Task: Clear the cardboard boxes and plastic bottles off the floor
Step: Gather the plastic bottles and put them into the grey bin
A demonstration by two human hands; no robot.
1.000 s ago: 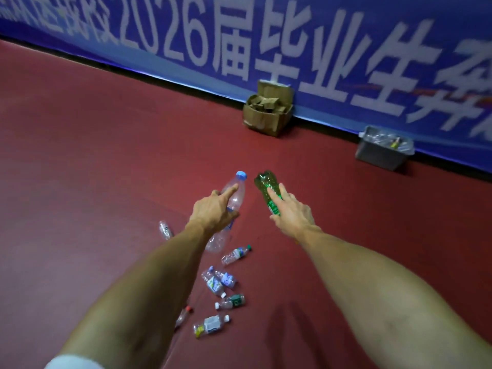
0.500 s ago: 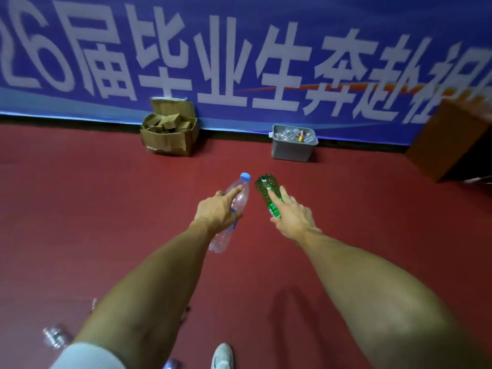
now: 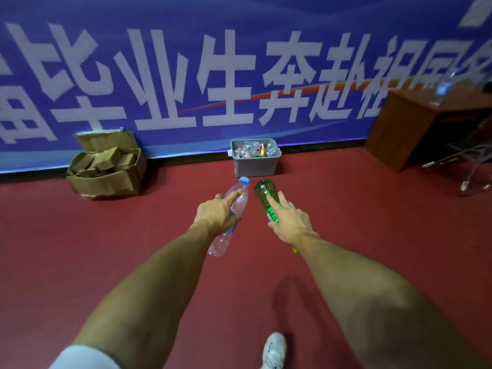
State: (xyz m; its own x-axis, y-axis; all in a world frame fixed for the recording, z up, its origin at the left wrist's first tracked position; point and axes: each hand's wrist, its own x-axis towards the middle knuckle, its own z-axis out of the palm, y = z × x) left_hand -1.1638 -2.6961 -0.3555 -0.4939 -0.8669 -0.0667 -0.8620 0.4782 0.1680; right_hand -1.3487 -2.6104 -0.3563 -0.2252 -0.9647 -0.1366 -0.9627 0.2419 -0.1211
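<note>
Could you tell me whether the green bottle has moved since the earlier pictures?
Yes: the green bottle, held in the right hand, is now much nearer the grey bin.

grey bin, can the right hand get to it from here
Likely yes, perhaps after a step. The right hand, gripping the green bottle, is held out toward the grey bin, and only bare floor lies between them. How far off the bin stands is hard to judge.

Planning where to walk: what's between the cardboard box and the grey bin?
Nothing: the head view shows only bare red floor between the box and the bin.
</note>
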